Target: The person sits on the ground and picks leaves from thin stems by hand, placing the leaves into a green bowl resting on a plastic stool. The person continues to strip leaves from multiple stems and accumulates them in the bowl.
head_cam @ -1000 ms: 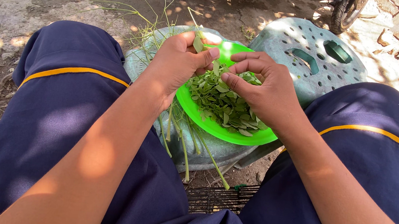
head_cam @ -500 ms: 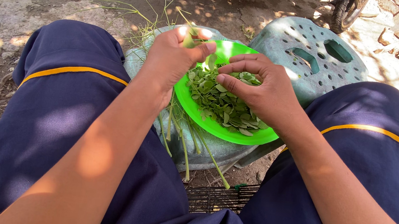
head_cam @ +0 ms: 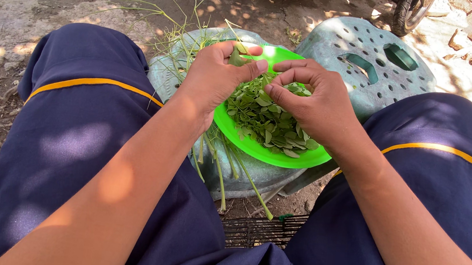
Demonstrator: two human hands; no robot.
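Note:
A bright green plate point(head_cam: 280, 155) holds a heap of small green leaves point(head_cam: 267, 115) and rests on an upturned grey-green plastic stool point(head_cam: 254, 178) between my knees. My left hand point(head_cam: 216, 75) hovers over the plate's left rim, fingers closed on a thin leafy stem point(head_cam: 237, 54). My right hand point(head_cam: 310, 96) is over the plate's centre, its fingertips pinched together close to the left thumb, touching the leaves. Bare stripped stems point(head_cam: 226, 172) hang from under the left hand down the stool's front.
A second perforated grey-green stool point(head_cam: 372, 59) stands behind on the right. My legs in dark blue trousers with yellow stripes flank the stool. Thin stalks point(head_cam: 170, 32) spread over dirt ground at the left. A wire grid point(head_cam: 258, 231) lies below; a wheel point(head_cam: 406, 10) stands top right.
My left hand rose toward the plate's far rim with the stem, then came back nearer the right hand. My right hand's fingers drew in to a pinch beside the left thumb.

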